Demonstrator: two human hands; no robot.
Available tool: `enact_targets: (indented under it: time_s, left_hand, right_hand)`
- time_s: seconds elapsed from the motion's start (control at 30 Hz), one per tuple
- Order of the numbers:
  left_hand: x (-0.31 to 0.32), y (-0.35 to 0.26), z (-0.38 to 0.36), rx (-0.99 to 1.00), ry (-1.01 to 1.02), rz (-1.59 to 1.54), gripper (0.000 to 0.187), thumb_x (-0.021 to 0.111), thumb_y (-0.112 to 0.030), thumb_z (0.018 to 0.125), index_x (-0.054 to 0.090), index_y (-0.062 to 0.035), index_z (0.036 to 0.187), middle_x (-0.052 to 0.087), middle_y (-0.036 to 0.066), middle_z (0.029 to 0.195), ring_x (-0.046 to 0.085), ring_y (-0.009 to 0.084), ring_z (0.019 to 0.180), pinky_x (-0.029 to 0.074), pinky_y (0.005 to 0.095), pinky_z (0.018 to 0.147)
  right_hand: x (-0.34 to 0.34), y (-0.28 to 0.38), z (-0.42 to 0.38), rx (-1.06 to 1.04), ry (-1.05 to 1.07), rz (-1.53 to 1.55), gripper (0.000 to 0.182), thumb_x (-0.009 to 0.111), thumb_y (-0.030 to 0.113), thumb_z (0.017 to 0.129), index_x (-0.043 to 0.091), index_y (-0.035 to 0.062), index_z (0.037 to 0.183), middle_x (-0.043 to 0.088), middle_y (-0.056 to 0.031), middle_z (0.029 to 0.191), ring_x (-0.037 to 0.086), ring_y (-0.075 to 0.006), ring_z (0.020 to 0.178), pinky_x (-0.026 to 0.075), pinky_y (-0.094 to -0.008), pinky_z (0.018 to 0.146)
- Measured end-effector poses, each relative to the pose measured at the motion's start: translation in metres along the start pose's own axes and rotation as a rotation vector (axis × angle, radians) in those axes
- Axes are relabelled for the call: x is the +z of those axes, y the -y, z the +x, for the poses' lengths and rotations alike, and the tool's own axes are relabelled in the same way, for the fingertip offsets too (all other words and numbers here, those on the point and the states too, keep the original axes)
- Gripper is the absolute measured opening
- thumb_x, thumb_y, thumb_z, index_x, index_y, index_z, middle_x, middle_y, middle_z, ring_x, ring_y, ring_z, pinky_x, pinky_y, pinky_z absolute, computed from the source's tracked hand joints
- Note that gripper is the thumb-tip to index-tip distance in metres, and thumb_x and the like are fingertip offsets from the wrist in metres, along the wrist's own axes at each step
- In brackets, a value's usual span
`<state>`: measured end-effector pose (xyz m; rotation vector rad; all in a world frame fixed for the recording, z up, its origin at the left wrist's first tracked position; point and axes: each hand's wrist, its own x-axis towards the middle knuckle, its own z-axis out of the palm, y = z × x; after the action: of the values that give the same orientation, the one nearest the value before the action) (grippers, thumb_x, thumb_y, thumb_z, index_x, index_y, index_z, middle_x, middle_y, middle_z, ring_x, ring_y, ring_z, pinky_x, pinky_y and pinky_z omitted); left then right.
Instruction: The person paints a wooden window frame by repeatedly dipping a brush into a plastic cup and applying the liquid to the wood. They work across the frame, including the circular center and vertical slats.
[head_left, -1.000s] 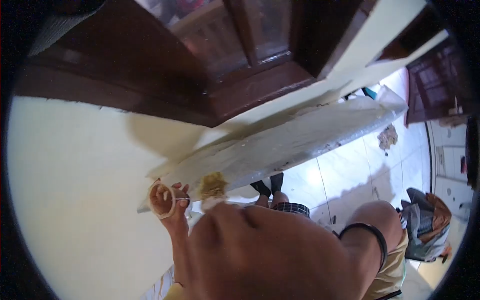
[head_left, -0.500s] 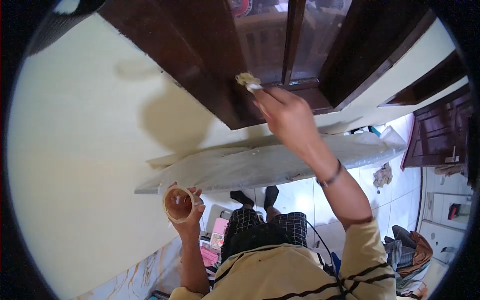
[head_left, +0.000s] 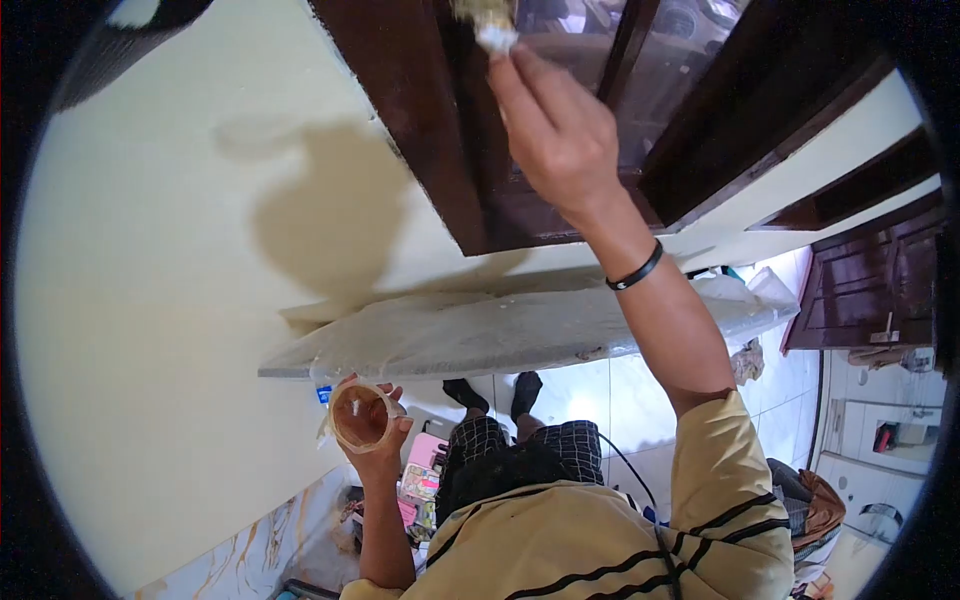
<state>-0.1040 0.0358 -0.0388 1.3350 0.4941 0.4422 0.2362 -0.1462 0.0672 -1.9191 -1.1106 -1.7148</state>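
Observation:
My right hand [head_left: 560,140] is raised and closed on a paintbrush [head_left: 488,25], whose pale bristles are blurred and partly cut off by the top of the view. The brush overlaps the dark brown wooden window frame [head_left: 420,90], beside its glass pane [head_left: 570,75]. Low on the left, my left hand [head_left: 385,450] holds a clear plastic cup [head_left: 360,418] with its mouth facing me. Reddish-brown liquid shows inside the cup, with a bright glint on it.
Below the window a long padded piece [head_left: 470,335] under clear plastic runs along the cream wall [head_left: 150,300]. Pink boxes [head_left: 422,470] lie on the tiled floor near my legs. A brown door [head_left: 865,280] and white drawers [head_left: 890,430] stand at the right, near piled cloth [head_left: 815,505].
My right hand and the brush have moved up along the window frame, away from its lower part. My left hand keeps the cup in nearly the same place, and the view has shifted slightly.

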Motion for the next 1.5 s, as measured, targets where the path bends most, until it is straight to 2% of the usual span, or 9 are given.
enact_targets:
  time_s: [0.13,0.3,0.4,0.67,0.77,0.93,1.1,1.3,1.5]
  left_hand:
    - [0.005,-0.004,0.002,0.019,-0.003,-0.014,0.089,0.089,-0.011,0.069,0.038,-0.0077,0.142,0.060,0.010,0.113,0.062,0.0220,0.108,0.051,0.0437,0.103]
    - [0.005,-0.003,0.003,0.032,0.003,-0.017,0.089,0.090,-0.011,0.069,0.039,-0.0079,0.141,0.060,0.010,0.114,0.061,0.0216,0.108,0.052,0.0436,0.102]
    - [0.004,-0.001,0.003,0.027,0.001,-0.013,0.089,0.089,-0.011,0.069,0.038,-0.0078,0.142,0.059,0.010,0.115,0.061,0.0218,0.108,0.052,0.0436,0.102]
    - [0.018,-0.005,0.003,0.036,0.011,-0.020,0.089,0.090,-0.011,0.070,0.038,-0.0073,0.142,0.059,0.010,0.115,0.061,0.0216,0.108,0.051,0.0441,0.103]
    - [0.025,-0.008,0.003,0.033,0.008,-0.025,0.091,0.090,-0.012,0.069,0.037,-0.0072,0.143,0.060,0.010,0.114,0.061,0.0214,0.107,0.050,0.0442,0.104]
    - [0.027,-0.010,0.003,0.042,-0.005,-0.014,0.093,0.092,-0.017,0.069,0.036,-0.0085,0.143,0.058,0.008,0.115,0.060,0.0219,0.108,0.052,0.0461,0.101]
    - [0.022,-0.004,0.006,0.081,0.003,0.049,0.093,0.093,-0.022,0.068,0.038,-0.0110,0.143,0.053,0.005,0.121,0.060,0.0227,0.109,0.057,0.0495,0.094]
    - [0.029,-0.012,0.001,0.049,0.019,0.006,0.091,0.090,-0.014,0.071,0.036,-0.0079,0.143,0.059,0.009,0.114,0.060,0.0211,0.110,0.052,0.0451,0.103]
    - [0.024,-0.002,0.001,0.102,-0.003,0.050,0.095,0.092,-0.026,0.070,0.036,-0.0087,0.145,0.054,0.008,0.122,0.060,0.0244,0.110,0.057,0.0508,0.096]
  right_hand:
    - [0.004,0.023,-0.071,0.016,0.351,0.038,0.040,0.058,0.011,0.079,0.063,-0.0057,0.114,0.064,-0.0186,0.108,0.067,-0.0266,0.088,0.058,-0.0331,0.074]
    - [0.004,0.051,-0.129,0.291,0.661,0.277,0.020,0.065,0.008,0.083,0.066,0.0009,0.102,0.063,-0.0107,0.084,0.065,-0.0283,0.073,0.054,-0.0388,0.062]
    - [0.001,0.042,-0.108,0.321,0.682,0.270,0.015,0.062,0.007,0.077,0.064,0.0013,0.090,0.062,-0.0097,0.083,0.066,-0.0272,0.079,0.057,-0.0395,0.065]
    - [0.000,-0.012,0.025,-0.006,-0.088,0.105,0.027,0.064,0.009,0.077,0.066,0.0000,0.102,0.067,-0.0140,0.098,0.068,-0.0262,0.078,0.057,-0.0341,0.064]
    - [0.002,-0.016,0.020,-0.017,-0.108,0.039,0.035,0.063,0.008,0.077,0.066,-0.0022,0.111,0.066,-0.0153,0.104,0.067,-0.0257,0.081,0.057,-0.0327,0.065]
    - [0.002,0.019,-0.088,0.139,0.284,0.124,0.041,0.061,0.008,0.076,0.064,-0.0063,0.114,0.065,-0.0182,0.109,0.067,-0.0274,0.088,0.057,-0.0343,0.071]
    - [0.002,0.048,-0.154,0.350,0.714,0.307,0.029,0.062,0.007,0.076,0.066,-0.0018,0.104,0.063,-0.0122,0.094,0.067,-0.0278,0.085,0.058,-0.0377,0.069]
    - [0.006,0.028,-0.101,0.321,0.519,0.297,0.022,0.063,0.006,0.079,0.065,-0.0003,0.099,0.060,-0.0094,0.085,0.066,-0.0270,0.079,0.057,-0.0377,0.066]
    - [0.005,0.011,-0.041,0.182,-0.045,0.182,0.030,0.066,0.007,0.078,0.066,-0.0012,0.107,0.066,-0.0140,0.099,0.068,-0.0279,0.088,0.059,-0.0345,0.071]
